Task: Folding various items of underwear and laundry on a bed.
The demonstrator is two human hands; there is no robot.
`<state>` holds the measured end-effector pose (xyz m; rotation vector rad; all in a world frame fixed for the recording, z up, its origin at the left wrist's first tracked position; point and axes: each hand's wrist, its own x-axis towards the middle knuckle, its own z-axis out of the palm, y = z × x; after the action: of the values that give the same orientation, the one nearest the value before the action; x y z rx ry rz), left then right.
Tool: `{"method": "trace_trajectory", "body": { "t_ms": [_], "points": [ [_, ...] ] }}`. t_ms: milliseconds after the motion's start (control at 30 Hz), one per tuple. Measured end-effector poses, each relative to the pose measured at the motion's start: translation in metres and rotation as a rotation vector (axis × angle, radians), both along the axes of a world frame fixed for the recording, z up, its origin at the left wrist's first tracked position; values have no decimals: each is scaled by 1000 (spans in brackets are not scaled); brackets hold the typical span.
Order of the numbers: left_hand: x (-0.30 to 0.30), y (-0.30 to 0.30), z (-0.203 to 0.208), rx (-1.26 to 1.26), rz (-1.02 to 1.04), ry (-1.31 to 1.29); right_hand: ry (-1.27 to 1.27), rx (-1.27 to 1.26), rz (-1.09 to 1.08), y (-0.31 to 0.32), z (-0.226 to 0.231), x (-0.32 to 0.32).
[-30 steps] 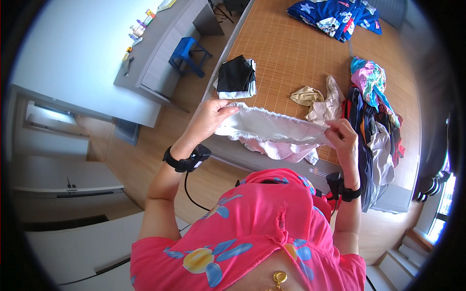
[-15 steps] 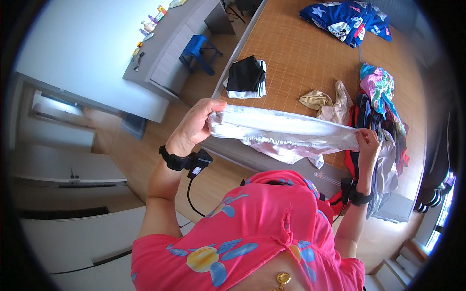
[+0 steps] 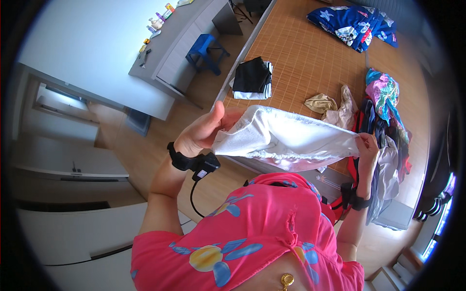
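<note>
A white garment with a gathered elastic waist (image 3: 301, 138) is stretched out in front of my chest, its opening spread wider at the left end. My left hand (image 3: 206, 127) is at that end, thumb raised away from the cloth and fingers stretched behind or inside it, their tips hidden. At the other end my right hand (image 3: 369, 147) pinches the waist edge between thumb and fingers. The lower part of the garment hangs down and is mostly hidden behind the waistband.
Beyond my hands, a mat-covered bed (image 3: 296, 48) bears a folded black-and-white stack (image 3: 251, 76), beige clothes (image 3: 321, 104), a heap of mixed clothes (image 3: 386, 97) and blue patterned clothing (image 3: 357, 24). Left are a desk (image 3: 170, 53) and a blue stool (image 3: 206, 51).
My left thumb has lifted off the waistband, and the fingers have slid behind the cloth. The garment's left end has opened wider and dropped slightly. My right hand keeps its pinch.
</note>
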<state>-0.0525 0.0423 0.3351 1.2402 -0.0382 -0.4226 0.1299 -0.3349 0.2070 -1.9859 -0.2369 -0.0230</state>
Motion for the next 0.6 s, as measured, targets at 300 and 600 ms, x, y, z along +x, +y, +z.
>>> {"method": "trace_trajectory", "body": {
  "t_ms": [300,600],
  "points": [
    [-1,-14,-8,-145,121,-66,246,94,72,33,28,-6],
    [28,-63,-54,224,178,-13,360,487,763,110,42,-63]
  ]
}}
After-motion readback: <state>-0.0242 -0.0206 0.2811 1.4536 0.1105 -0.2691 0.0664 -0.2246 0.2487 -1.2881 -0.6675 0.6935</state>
